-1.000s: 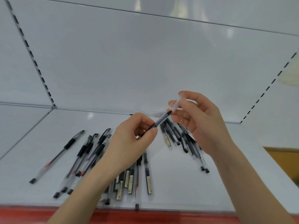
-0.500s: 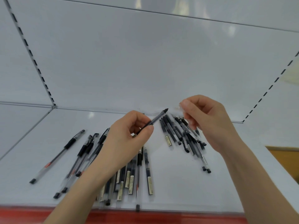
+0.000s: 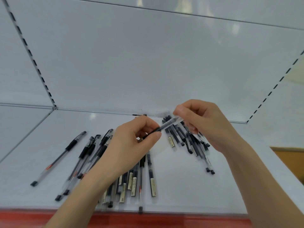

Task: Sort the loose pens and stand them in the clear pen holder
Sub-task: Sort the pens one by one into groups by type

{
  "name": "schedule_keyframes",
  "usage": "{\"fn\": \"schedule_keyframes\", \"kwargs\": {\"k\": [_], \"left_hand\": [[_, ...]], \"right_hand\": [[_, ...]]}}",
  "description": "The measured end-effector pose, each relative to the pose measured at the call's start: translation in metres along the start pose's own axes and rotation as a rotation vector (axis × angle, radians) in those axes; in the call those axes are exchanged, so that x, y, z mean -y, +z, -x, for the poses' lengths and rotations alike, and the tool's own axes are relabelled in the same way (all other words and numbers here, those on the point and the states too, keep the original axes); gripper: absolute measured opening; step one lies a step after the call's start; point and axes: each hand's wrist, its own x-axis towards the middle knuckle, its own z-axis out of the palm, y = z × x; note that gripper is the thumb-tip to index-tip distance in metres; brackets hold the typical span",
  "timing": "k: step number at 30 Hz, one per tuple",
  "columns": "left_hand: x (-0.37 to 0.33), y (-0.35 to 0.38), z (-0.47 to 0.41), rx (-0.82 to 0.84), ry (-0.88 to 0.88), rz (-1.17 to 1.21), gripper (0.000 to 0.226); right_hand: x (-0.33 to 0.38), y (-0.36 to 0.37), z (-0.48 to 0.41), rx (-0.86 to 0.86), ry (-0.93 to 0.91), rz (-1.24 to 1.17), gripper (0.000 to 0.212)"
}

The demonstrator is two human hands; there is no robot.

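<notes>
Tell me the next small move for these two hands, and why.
Probably push the clear cap fully onto the pen. The left hand pinches the pen's dark barrel, the right hand pinches the cap, and the cap seems to sit over the tip, in line with the barrel, so a short straight push should seat it.

left hand (image 3: 131,145) pinching pen (image 3: 162,127); right hand (image 3: 205,125) gripping its cap (image 3: 177,120)
</notes>
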Motion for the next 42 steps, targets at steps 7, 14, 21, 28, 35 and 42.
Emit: {"fn": "schedule_keyframes", "kwargs": {"k": [7, 14, 21, 28, 35, 42], "left_hand": [[0.0, 0.003, -0.001, -0.025, -0.011, -0.014, 0.022], [0.01, 0.008, 0.004, -0.048, -0.082, -0.114, 0.015], [0.032, -0.003, 0.014, -0.171, -0.082, -0.712, 0.015], [0.045, -0.007, 0.016, -0.094, -0.13, -0.935, 0.023], [0.05, -0.01, 0.014, -0.056, -0.129, -0.955, 0.027], [0.049, -0.011, 0.006, -0.029, -0.135, -0.924, 0.03]], "right_hand": [[-0.011, 0.022, -0.002, -0.092, -0.014, -0.004, 0.028], [-0.029, 0.018, -0.01, 0.018, 0.125, -0.021, 0.03], [-0.07, -0.007, -0.026, -0.155, 0.17, 0.589, 0.015], [-0.075, 0.013, -0.026, 0.026, 0.234, 0.845, 0.021], [-0.077, 0.009, -0.03, 0.072, 0.256, 0.84, 0.019], [-0.074, -0.003, -0.027, -0.013, 0.241, 0.577, 0.022]]}}
